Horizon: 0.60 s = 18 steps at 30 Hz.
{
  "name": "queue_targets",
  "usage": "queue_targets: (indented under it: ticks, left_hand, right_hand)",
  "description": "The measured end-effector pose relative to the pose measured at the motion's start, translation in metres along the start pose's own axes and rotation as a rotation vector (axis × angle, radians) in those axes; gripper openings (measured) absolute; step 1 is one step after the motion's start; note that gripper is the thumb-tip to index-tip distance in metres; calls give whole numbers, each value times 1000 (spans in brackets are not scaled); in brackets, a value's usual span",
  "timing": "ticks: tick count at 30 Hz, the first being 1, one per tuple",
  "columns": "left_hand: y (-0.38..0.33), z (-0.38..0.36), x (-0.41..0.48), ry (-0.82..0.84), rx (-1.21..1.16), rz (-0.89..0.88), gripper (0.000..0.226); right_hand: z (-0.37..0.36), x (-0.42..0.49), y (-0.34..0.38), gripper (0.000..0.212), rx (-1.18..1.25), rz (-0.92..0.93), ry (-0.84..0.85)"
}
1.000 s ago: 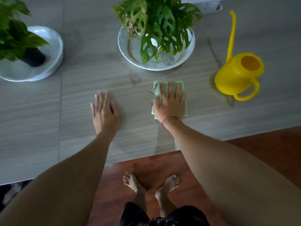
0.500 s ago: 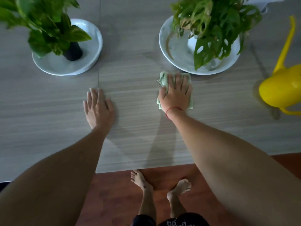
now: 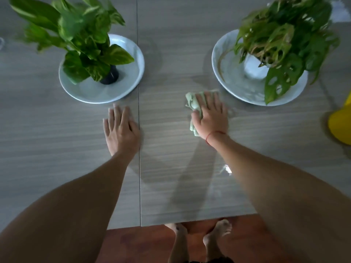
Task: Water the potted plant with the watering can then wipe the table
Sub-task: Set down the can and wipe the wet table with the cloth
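1. The right hand (image 3: 210, 116) lies flat, fingers together and stretched out, pressing a pale green cloth (image 3: 192, 103) onto the bench (image 3: 171, 158). The cloth is pinned under the palm rather than gripped; its bunched edge shows past the thumb side and beyond the fingertips.
2. The left hand (image 3: 120, 130) is spread flat and holds nothing. It rests palm down on the bare bench, just beside the seam between the two panels, and looks to be bracing the person's lean.
3. The step in hand is judged to be the wiping. To do it well, the palm should keep even pressure so the cloth travels with the hand and does not roll up. Overlapping strokes should cover the faint wet sheen near the right dish.
4. The cloth sits near the rim of the right dish (image 3: 228, 88), which holds the potted plant (image 3: 281, 46) with holed leaves. Strokes here should stop short of the rim so the dish is not nudged.
5. A second plant (image 3: 79, 44) in a dark pot stands in its own dish (image 3: 121, 92) to the left, just beyond the left hand's fingertips.
6. The yellow watering can (image 3: 340, 124) stands on the bench at the right edge of view, well apart from both hands. This suggests the watering is done.
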<state>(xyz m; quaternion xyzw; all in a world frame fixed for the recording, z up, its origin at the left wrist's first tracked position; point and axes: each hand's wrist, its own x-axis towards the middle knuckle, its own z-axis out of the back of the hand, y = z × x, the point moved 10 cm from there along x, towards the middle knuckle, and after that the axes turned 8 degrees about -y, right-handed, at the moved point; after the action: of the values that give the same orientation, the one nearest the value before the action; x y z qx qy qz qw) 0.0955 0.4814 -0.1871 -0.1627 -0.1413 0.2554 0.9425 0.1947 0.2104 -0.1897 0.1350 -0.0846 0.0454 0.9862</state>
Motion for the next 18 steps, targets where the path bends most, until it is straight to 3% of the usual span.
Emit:
queue_targets:
  ticks: [2,4,10,12,14,18]
  left_hand:
    - [0,0,4,-18,6,-20,49]
    - [3,-2,5,-20,5,-20,49]
    - [7,1,11,60,-199,4,57]
    - [12,7,8,95,-311,77,54]
    - [15,13,-7,93,-265,113,50]
    - [-2,9,-57,23,-43,65,51]
  right_hand:
    - [-4,25,2,69,1,-170,-18]
    - [-20,37,38,62,27,-178,32]
    - [-51,-32,168,55,80,246,238]
    - [-38,-55,159,56,120,324,249]
    - [-21,-66,125,63,146,328,216]
    - [9,-73,10,69,36,81,118]
